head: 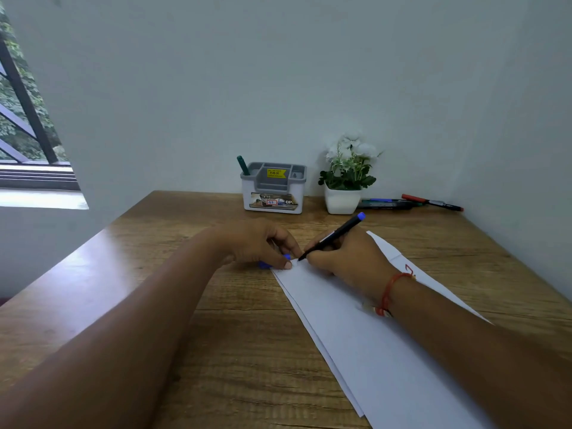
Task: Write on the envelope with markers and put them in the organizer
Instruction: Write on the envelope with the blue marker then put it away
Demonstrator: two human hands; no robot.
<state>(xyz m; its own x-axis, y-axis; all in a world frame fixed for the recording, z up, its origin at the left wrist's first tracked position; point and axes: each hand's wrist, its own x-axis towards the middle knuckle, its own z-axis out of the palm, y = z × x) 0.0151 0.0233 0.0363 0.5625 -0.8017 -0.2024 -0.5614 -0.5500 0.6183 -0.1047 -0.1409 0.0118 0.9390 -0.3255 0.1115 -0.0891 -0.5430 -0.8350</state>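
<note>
Envelope [356,335] is white, table [154,230] wood-grained, organizer [272,193] grey-white, marker [334,235] black with blue end.

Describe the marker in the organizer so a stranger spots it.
On the wooden desk's far edge, a grey organizer stands left of a white flower pot. The green marker leans in its left corner slot; the spare markers lie flat beside the pot.

A plain pale wall [278,72] rises behind a wooden surface [154,274] with brown grain, set into the corner where a second pale wall [544,119] closes the right side. At far left, a window [28,119] with dark slanting bars shows green foliage outside. Daylight from it brightens the white sill [40,199] and leaves a soft sheen along the surface's left edge.
</note>
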